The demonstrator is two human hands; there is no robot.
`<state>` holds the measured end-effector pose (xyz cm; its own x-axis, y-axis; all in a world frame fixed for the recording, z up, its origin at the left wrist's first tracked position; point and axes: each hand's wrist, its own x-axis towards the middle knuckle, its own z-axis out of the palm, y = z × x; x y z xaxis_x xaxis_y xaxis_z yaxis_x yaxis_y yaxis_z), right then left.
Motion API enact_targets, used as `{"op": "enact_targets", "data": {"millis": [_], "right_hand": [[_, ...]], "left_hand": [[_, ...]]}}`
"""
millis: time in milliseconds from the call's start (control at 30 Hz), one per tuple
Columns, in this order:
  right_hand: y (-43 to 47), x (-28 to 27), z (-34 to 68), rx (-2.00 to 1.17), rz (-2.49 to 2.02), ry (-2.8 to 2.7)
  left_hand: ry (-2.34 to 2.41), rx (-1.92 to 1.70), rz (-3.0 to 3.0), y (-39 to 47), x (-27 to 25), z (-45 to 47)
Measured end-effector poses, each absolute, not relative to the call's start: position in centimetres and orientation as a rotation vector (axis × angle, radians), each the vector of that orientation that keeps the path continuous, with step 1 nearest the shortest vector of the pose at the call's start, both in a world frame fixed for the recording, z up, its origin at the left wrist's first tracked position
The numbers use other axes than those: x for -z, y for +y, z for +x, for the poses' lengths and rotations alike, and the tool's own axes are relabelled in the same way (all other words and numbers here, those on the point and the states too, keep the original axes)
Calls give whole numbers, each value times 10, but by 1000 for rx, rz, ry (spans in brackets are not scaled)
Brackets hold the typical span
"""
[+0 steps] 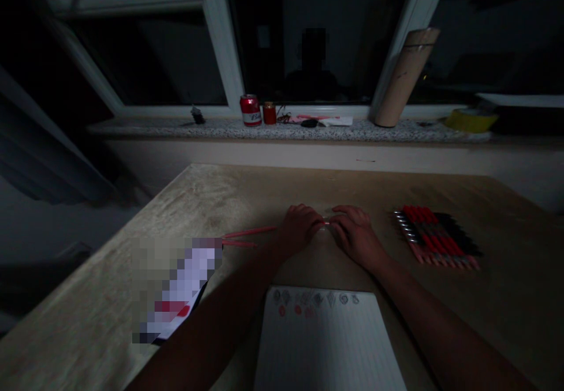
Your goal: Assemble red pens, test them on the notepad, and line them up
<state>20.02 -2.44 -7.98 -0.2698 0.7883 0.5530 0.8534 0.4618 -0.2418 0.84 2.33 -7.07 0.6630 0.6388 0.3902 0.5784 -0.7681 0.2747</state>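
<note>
My left hand [302,225] and my right hand [356,233] meet above the middle of the table, fingertips pinched. Between them runs a thin pen [325,223], red and shiny where it shows; the rest is hidden by my fingers. Left of my left hand lie two slim pinkish-red sticks [249,232], perhaps pens or refills. In front of my forearms rests a lined notepad [330,344] with small grey and red scribbles along its top. A row of red and black pens [434,235] lies side by side to the right of my right hand.
A phone [185,288] with a lit, blurred screen lies at the left. Along the granite windowsill [220,128] stand a red can [251,111], a small red jar [269,113], a tall tan cylinder [406,78] and a yellow tape roll [470,121].
</note>
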Motion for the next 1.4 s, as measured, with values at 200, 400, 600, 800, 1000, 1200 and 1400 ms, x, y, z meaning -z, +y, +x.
{"op": "enact_targets", "data": {"millis": [200, 400, 600, 800, 1000, 1200, 1400], "right_hand": [[-24, 80, 200, 129, -1354, -2096], [-24, 81, 200, 130, -1336, -2102], [-25, 78, 199, 117, -1355, -2085], [-22, 80, 204, 134, -1498, -2002], [-20, 86, 209, 199, -1747, -2011], [-21, 86, 210, 246, -1741, -2029], [-21, 84, 210, 206, -1728, -2034]], "left_hand": [[1026, -730, 2749, 23, 71, 9], [954, -719, 2771, 19, 68, 8], [997, -746, 2769, 20, 71, 9], [1083, -786, 2737, 21, 73, 8], [1151, -763, 2716, 21, 71, 8], [1181, -766, 2713, 22, 72, 7], [1215, -761, 2705, 23, 73, 7]]}}
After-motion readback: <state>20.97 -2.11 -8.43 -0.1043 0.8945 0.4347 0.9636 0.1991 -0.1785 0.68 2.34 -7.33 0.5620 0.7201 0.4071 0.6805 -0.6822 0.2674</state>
